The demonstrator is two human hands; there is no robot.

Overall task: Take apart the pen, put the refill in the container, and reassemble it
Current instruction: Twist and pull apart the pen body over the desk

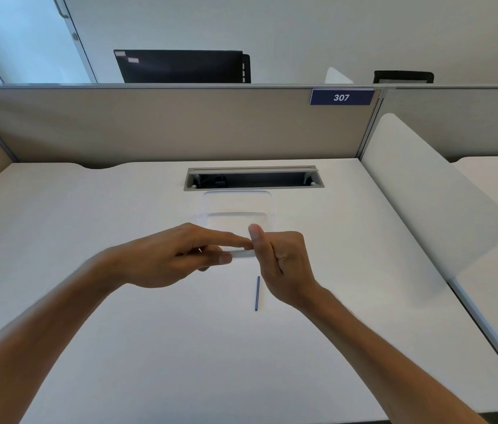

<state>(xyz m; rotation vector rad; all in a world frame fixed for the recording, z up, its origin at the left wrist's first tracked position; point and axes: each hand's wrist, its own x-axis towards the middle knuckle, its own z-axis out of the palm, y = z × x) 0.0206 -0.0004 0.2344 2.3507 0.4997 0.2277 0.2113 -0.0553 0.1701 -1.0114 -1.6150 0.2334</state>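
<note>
Refill (257,293) lies below fingers (226,238) gripping pen (243,254).

We are counting two hands: one left hand (165,258) and one right hand (284,264). We are seeing one white pen barrel (243,254) between them, one thin blue refill (257,293) lying on one counter (119,332), and one clear container (237,206) at the far side. We are also counting one cable slot (252,178), one dark monitor (180,66), and one blue sign (341,97) reading 307.
</note>
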